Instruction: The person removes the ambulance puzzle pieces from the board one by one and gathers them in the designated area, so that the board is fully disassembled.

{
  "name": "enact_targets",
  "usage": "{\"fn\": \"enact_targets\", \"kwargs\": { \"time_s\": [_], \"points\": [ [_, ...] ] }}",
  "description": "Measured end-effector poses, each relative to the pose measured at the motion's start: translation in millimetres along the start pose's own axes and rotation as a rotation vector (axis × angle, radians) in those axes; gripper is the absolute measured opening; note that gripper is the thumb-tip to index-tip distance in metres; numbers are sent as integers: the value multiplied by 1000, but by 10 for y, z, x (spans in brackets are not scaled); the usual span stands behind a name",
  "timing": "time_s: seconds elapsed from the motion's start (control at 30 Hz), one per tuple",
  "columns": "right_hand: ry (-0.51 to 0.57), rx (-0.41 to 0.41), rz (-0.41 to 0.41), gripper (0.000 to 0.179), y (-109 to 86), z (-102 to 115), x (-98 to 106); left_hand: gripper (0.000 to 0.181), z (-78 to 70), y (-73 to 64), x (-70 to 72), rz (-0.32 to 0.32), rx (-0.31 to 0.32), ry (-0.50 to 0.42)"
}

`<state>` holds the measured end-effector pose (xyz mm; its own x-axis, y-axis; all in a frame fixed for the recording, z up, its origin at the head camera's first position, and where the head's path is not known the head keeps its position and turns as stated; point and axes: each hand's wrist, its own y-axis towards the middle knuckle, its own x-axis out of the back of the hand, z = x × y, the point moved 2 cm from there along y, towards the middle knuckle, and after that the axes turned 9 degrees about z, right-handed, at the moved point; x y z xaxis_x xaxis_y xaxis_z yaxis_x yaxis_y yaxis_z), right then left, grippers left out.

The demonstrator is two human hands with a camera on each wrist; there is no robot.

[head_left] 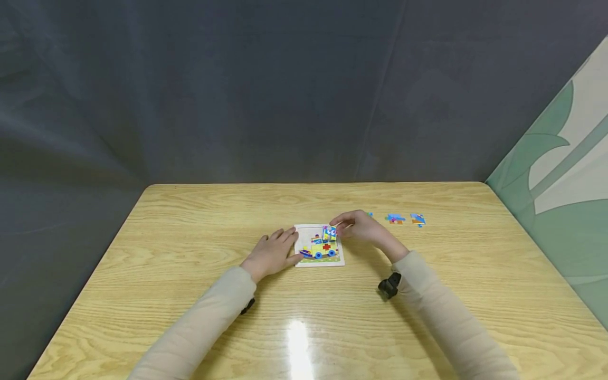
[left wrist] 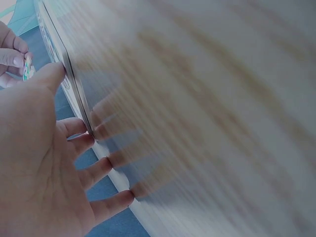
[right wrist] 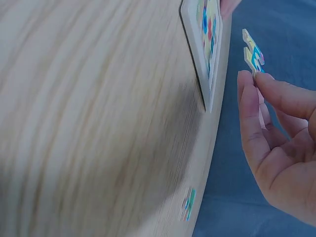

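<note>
A square puzzle tray (head_left: 304,236) with a white frame lies on the table, its lower part filled with a yellow ambulance picture bearing a red cross. My left hand (head_left: 275,250) rests along the tray's left side, thumb and fingertips touching its edge; in the left wrist view the outer fingers of the left hand (left wrist: 44,158) are spread on the tabletop. Between thumb and fingers my right hand (head_left: 360,227) pinches a colourful puzzle piece (head_left: 330,233). In the right wrist view that piece (right wrist: 254,54) is raised off the tray, tilted.
Several loose puzzle pieces lie right of the tray: one with blue and orange (head_left: 395,218), another (head_left: 418,219) farther right, and one (head_left: 370,214) partly hidden behind the right hand. A dark curtain (head_left: 285,105) hangs beyond the wooden table's (head_left: 214,211) far edge.
</note>
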<state>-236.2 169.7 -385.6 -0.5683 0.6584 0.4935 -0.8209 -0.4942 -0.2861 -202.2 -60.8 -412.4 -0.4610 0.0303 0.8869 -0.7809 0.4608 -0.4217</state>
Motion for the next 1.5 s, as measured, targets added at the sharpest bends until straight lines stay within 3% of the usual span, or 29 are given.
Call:
{"fn": "enact_targets", "kwargs": {
  "time_s": [0.7, 1.03, 1.5],
  "points": [
    [44, -69, -11, 31, -246, -366, 289, 69, 9, -8, -2, -5, -12, 2],
    [27, -52, -26, 33, -373, -473, 401, 69, 4, -14, -2, 0, -4, 10],
    [57, -109, -25, 35, -430, -599, 516, 69, 10, 6, -9, -11, -10, 4]
  ]
}}
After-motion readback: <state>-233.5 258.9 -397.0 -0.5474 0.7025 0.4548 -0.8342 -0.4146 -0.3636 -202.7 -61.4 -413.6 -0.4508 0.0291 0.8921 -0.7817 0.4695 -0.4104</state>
